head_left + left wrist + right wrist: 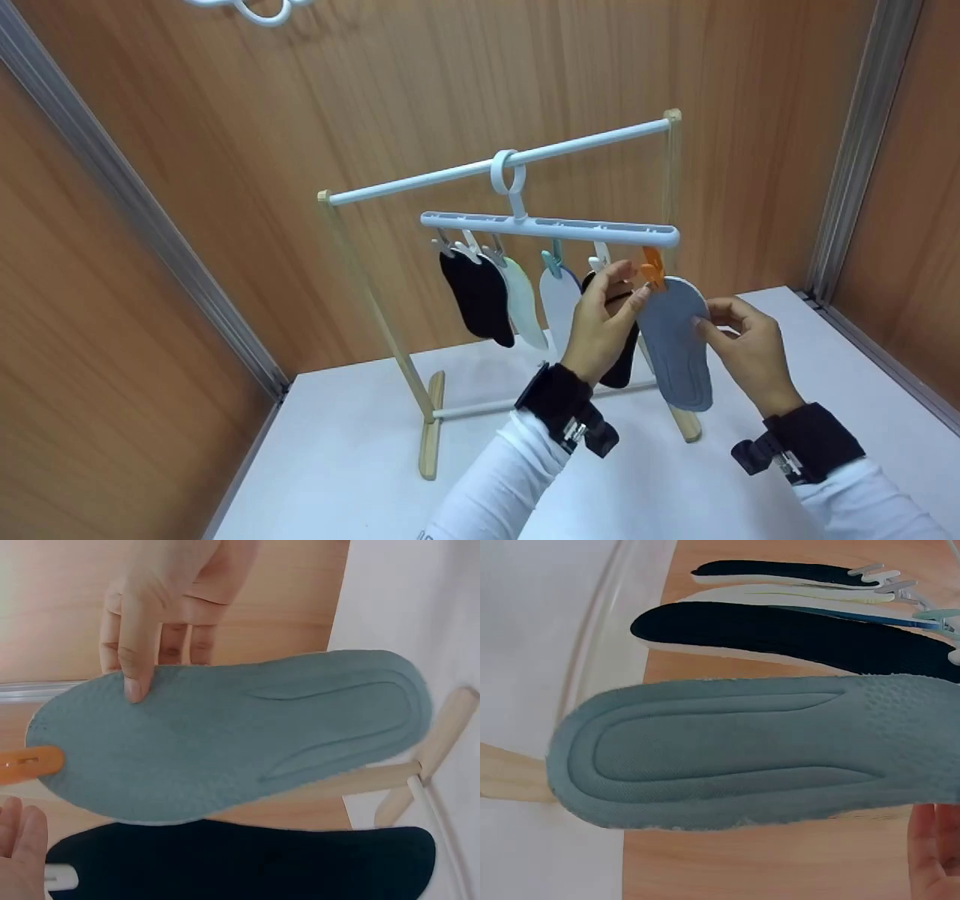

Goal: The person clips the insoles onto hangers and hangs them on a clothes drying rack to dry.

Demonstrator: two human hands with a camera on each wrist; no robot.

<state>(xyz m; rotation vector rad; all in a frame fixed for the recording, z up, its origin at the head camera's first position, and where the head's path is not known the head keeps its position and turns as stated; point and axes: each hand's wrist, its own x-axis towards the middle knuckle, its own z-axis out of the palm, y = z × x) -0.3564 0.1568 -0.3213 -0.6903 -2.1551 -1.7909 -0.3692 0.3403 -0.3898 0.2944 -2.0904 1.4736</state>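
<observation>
A grey insole hangs from an orange clothespin at the right end of a white clip hanger. My right hand pinches the insole's right edge, thumb on its near face. Just left of the clothespin is my left hand, with fingers loosely bent and holding nothing. In the left wrist view its fingertips lie apart from the orange clothespin. Behind this hand hangs a black insole from a white clothespin, partly hidden.
The hanger's ring loops over the white bar of a wooden-legged rack on a white table. More insoles hang leftward: a black one, a pale green one and a white one. Wood-grain panels surround the table.
</observation>
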